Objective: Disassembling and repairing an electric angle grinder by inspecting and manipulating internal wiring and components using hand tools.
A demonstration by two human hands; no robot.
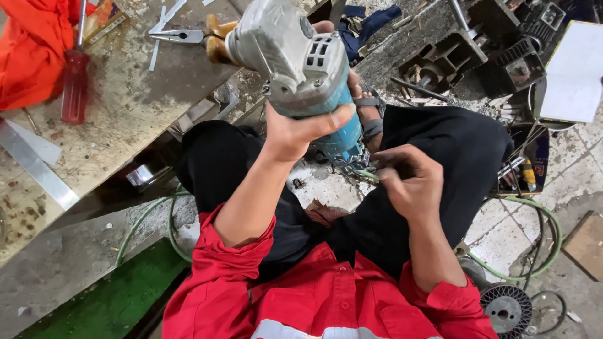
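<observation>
Both hands are working on the angle grinder [301, 69] over our lap: our left hand [295, 129] is clasping its body while our right hand [408, 182] is pinching its green cord [367, 174] underneath, apparently mid-repair, needing careful fingertip handling next.

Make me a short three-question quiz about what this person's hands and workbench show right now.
1. True or false: the left hand grips the grey-and-teal angle grinder body.
2. What does the right hand pinch at the grinder's lower end? A) thin green cable B) a paintbrush C) a coin
3. Fill in: the red-handled screwdriver lies on the worn wooden ___.

Key: 1 true; 2 A; 3 bench. Yellow-handled pliers lie on the same bench, behind the grinder.
</observation>
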